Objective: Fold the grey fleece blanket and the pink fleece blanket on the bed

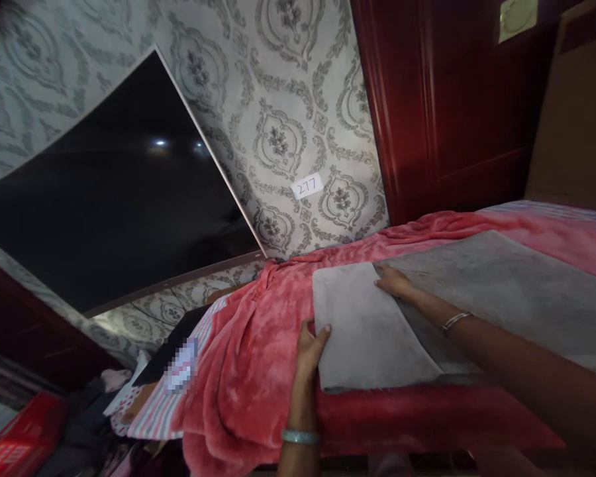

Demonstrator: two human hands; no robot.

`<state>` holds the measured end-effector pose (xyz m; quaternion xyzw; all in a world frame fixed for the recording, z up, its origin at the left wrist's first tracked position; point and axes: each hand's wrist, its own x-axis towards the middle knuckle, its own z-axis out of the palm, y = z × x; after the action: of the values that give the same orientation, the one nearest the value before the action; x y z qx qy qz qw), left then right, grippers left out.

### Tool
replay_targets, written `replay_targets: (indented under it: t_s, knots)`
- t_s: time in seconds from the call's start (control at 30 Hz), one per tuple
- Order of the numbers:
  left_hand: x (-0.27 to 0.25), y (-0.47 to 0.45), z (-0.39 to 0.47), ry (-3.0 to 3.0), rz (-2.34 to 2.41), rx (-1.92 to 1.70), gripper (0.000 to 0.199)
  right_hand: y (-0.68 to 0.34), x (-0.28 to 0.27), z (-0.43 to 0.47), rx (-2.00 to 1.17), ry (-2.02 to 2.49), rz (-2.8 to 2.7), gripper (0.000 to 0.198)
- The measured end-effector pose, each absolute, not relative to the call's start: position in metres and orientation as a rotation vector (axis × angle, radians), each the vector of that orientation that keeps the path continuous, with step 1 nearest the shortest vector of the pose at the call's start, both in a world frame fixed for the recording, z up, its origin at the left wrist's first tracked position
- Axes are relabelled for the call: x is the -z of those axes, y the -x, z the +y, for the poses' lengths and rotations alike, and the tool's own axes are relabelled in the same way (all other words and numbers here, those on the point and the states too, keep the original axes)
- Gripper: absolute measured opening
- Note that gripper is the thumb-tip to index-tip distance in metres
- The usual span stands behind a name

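A grey cloth (481,285) with a short, soft-looking pile lies on a red blanket (258,358). Its left end is doubled over into a paler flap (362,331). At the flap's left fold is my left hand (312,344), closed on the edge with the thumb on top; some of its fingers are hidden. My right hand (396,283) is closed at the flap's far right corner, its fingertips on the cloth's edge. A bracelet circles each wrist.
A large dark television (124,192) stands tilted in view at the left against patterned wallpaper. A card marked 277 (307,186) is on the wall. Behind the blanket rises a dark red wooden door or panel (457,99). A red container (24,430) and clothes lie lower left.
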<state>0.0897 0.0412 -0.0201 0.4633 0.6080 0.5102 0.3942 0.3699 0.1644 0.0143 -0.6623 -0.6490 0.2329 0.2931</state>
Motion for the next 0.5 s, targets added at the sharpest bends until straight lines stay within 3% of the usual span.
replay_targets:
  t_s: [0.23, 0.5]
  knots:
    - [0.025, -0.091, 0.039, -1.095, 1.448, -1.321, 0.093, -0.354, -0.008, 0.175, -0.584, 1.718, -1.657, 0.044]
    - [0.015, -0.094, 0.031, -1.147, 1.418, -1.287, 0.092, -0.376, -0.005, 0.144, -0.659, 1.711, -1.634, 0.057]
